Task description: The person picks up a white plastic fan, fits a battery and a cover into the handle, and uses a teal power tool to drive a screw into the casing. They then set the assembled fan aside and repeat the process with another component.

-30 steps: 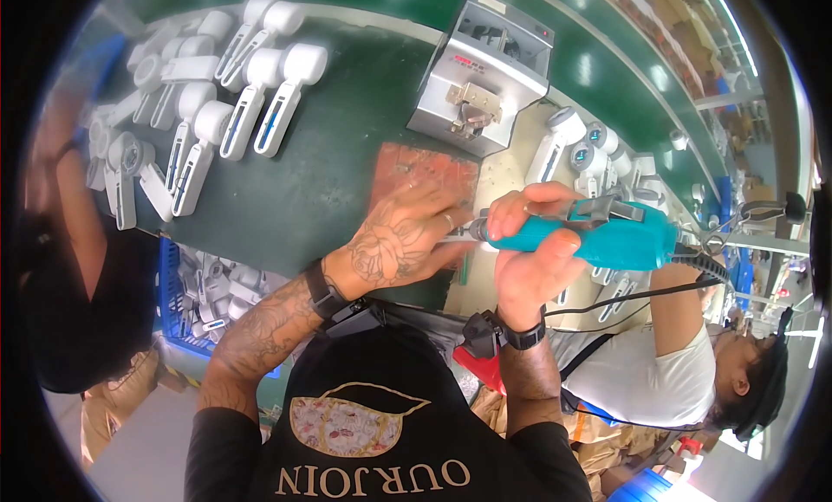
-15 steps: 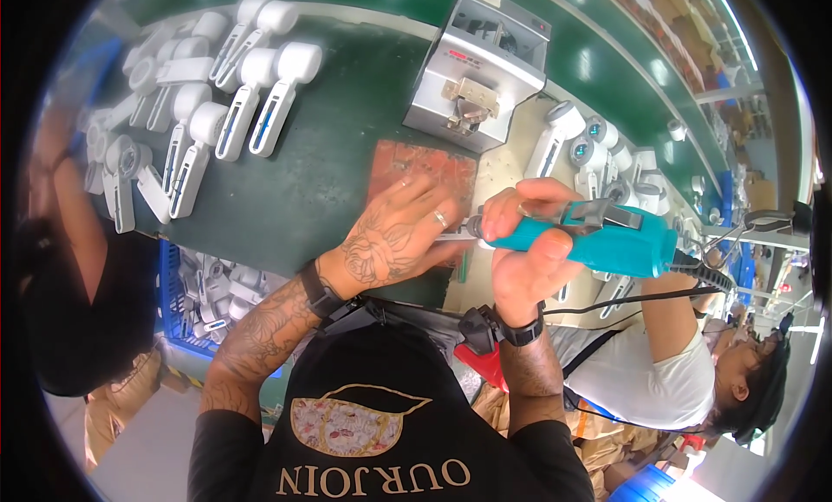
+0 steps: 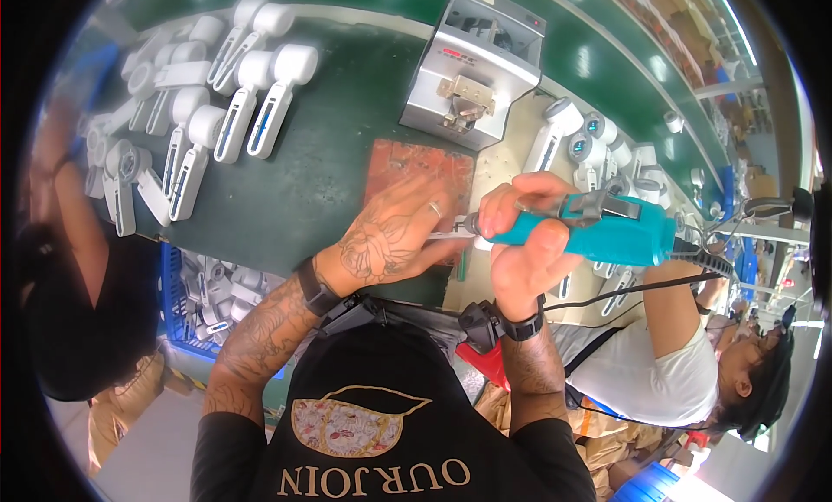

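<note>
- Your right hand (image 3: 524, 246) has its fingers and thumb closed around a teal power driver (image 3: 620, 233).
- The driver lies nearly level, just right of your left hand (image 3: 390, 233): smooth teal barrel, metal lever along its upper side, dark nose pointing left, black ribbed cable sleeve at the right end.
- Your left fingers reach right, close together, slightly blurred; a thin pale piece (image 3: 446, 235) shows between them and the driver's nose, but you cannot tell from here whether they grip it.
- Under your left hand is a scuffed red mat (image 3: 390, 160), on the dark green table (image 3: 325, 95).
- Beyond the mat stands 1 silver machine (image 3: 468, 77).
- White round-headed devices (image 3: 277, 103) lie far left; more sit to the machine's right.
- Near left, a blue basket (image 3: 165, 303) holds white parts.
- At right is 1 co-worker in a white shirt (image 3: 650, 376).
</note>
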{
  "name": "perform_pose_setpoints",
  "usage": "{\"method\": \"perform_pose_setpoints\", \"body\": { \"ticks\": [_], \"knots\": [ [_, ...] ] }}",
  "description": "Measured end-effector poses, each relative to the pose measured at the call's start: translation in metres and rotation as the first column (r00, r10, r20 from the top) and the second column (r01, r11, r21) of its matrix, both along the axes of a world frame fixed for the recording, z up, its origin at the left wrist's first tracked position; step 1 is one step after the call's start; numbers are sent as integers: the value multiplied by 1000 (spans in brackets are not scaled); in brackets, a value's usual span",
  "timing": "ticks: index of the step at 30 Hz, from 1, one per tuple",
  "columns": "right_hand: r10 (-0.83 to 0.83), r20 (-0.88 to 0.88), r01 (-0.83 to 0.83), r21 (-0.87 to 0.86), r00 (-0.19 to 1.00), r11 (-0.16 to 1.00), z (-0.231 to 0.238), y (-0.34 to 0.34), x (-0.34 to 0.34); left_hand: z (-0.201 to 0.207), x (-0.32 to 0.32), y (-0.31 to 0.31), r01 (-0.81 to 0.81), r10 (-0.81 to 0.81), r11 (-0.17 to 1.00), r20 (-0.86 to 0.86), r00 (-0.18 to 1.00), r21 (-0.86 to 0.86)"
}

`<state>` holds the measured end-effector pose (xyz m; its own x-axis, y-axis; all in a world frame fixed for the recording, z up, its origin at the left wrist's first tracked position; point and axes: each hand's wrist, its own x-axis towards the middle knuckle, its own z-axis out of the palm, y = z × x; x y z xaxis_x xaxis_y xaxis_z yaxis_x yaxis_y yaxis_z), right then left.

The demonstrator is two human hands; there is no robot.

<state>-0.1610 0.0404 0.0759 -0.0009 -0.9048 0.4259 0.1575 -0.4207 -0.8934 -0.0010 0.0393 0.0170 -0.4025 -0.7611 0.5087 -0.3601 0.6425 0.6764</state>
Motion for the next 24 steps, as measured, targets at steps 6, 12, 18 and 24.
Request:
{"method": "perform_pose_setpoints", "body": {
  "ticks": [6, 12, 18, 24],
  "knots": [
    [-10, 16, 10, 33, 1000, 999, 4, -2, -2, 6, -7, 1, -50, 50, 999, -46, 998, 0],
    [-43, 135, 48, -34, 990, 998, 18, -30, -7, 16, 9, -12, -41, 1, 977, 190, 982, 208],
    [-198, -119, 194, -44, 973, 980, 26, -76, 17, 7, 11, -11, -42, 45, 999, 170, 984, -17],
    [-172, -153, 148, -153, 973, 977, 13, -114, 34, 1, 12, -12, -78, 80, 997, 186, 979, -20]
  ]
}}
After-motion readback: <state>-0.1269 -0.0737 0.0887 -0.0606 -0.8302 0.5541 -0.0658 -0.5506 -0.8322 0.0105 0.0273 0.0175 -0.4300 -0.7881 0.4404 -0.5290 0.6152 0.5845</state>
